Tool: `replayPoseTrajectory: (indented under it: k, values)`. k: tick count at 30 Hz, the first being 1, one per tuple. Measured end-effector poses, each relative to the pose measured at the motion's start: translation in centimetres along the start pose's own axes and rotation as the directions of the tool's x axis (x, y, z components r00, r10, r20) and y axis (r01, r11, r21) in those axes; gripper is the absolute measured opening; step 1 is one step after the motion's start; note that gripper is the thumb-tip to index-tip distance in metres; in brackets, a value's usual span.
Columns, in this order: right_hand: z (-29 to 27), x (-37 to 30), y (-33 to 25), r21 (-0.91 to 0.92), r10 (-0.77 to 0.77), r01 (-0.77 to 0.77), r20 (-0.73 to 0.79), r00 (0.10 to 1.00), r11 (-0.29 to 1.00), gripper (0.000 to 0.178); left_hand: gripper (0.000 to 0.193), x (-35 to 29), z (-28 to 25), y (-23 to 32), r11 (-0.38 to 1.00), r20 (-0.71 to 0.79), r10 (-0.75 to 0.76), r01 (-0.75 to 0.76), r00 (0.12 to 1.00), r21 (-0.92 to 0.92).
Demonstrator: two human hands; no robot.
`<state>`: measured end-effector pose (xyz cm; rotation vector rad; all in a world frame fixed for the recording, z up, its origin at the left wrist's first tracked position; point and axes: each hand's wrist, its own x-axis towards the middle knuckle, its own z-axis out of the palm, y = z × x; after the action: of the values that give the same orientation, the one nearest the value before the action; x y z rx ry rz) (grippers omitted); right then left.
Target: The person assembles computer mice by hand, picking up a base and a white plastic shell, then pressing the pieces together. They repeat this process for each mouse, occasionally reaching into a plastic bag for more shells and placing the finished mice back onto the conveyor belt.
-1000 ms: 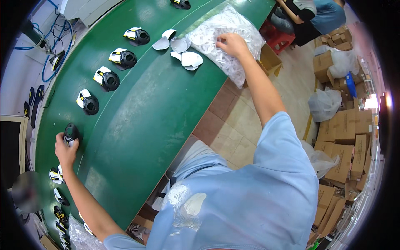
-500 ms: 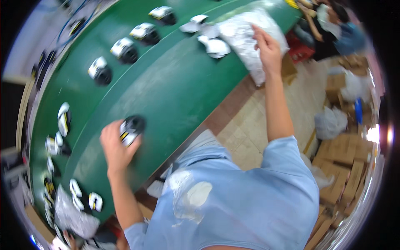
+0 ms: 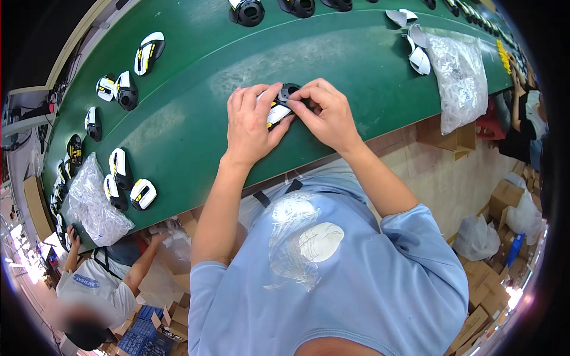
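Note:
On the green work table (image 3: 356, 98) in front of me lies a white plastic housing (image 3: 276, 114) with yellow marks and a black end that has a round opening. My left hand (image 3: 252, 121) is wrapped over its left side, fingers and thumb closed on it and covering much of it. Bent at the housing's right, my right hand (image 3: 329, 113) has thumb and fingertips pinched together at the black end. Anything small between those fingertips is hidden.
Similar housings stand along the table's far side, with several more at left by a clear plastic bag (image 3: 98, 204). A second bag (image 3: 457, 77) and loose white shells (image 3: 419, 59) lie at right. A co-worker (image 3: 101, 285) is at lower left; cardboard boxes (image 3: 484, 285) are stacked lower right.
My right hand has come back from the bag at right to the housing in my left hand. Both hands are now together on it, and the view has turned.

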<state>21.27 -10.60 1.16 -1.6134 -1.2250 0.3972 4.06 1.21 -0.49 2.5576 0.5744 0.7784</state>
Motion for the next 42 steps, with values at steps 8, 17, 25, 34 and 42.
replayPoseTrajectory:
  k: [8,17,25,34,42]
  values:
    - [-1.3,-1.7,-0.8,-0.305,-0.183,0.221,0.148,0.972,0.926,0.033,0.060,0.3,-0.2,0.0,0.992,0.021,0.066,-0.068,0.998,0.110]
    - [-6.7,3.2,2.8,-0.353,-0.153,0.325,0.436,0.887,0.877,0.032,0.058,0.9,-0.3,0.0,0.988,0.023,0.102,-0.104,0.995,0.111]
    - [-21.3,14.7,13.0,-0.907,-0.243,0.006,-0.106,0.964,0.421,0.031,0.060,0.0,0.1,0.2,0.993,0.014,0.081,-0.081,0.997,0.083]
    - [-16.0,9.7,3.8,0.273,0.067,-0.113,0.171,0.983,0.955,0.029,0.071,0.4,-0.3,0.0,1.000,0.024,-0.011,0.011,1.000,-0.017]
    - [-3.6,4.9,3.2,0.286,0.188,-0.405,0.566,0.803,0.868,0.027,0.077,0.9,-0.8,-0.4,0.997,0.089,0.002,0.004,0.996,-0.073]
